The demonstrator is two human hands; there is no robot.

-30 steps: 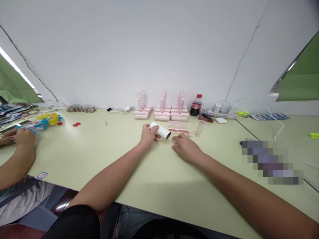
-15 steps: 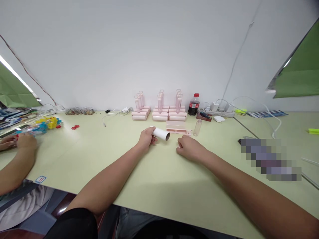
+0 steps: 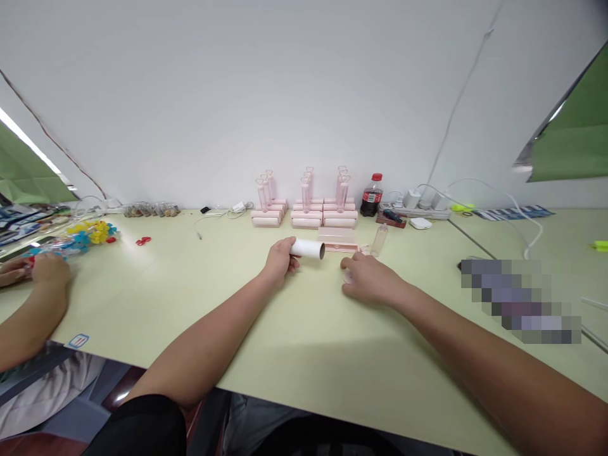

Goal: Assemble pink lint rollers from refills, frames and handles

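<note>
My left hand (image 3: 281,258) grips the near end of a white paper roll (image 3: 308,249), whose open dark end points right. To its right, my right hand (image 3: 368,277) has its fingers curled round a small pale piece (image 3: 348,276), partly hidden by them. Behind the hands lies an open pink case (image 3: 338,247). A clear pinkish tube (image 3: 379,240) lies just beyond my right hand. Several pink boxes (image 3: 306,221) with upright pink handles (image 3: 306,195) stand in rows near the wall.
A cola bottle (image 3: 371,196) stands by a power strip (image 3: 427,213) with white cables. A pixelated object (image 3: 520,301) lies on the right. On the left, another person's hands (image 3: 50,269) are by colourful toys (image 3: 95,234) and red pieces (image 3: 143,240).
The roll has turned so it lies more level, pointing right. My right hand's fingers have parted a little and now a small pale piece shows between them.
</note>
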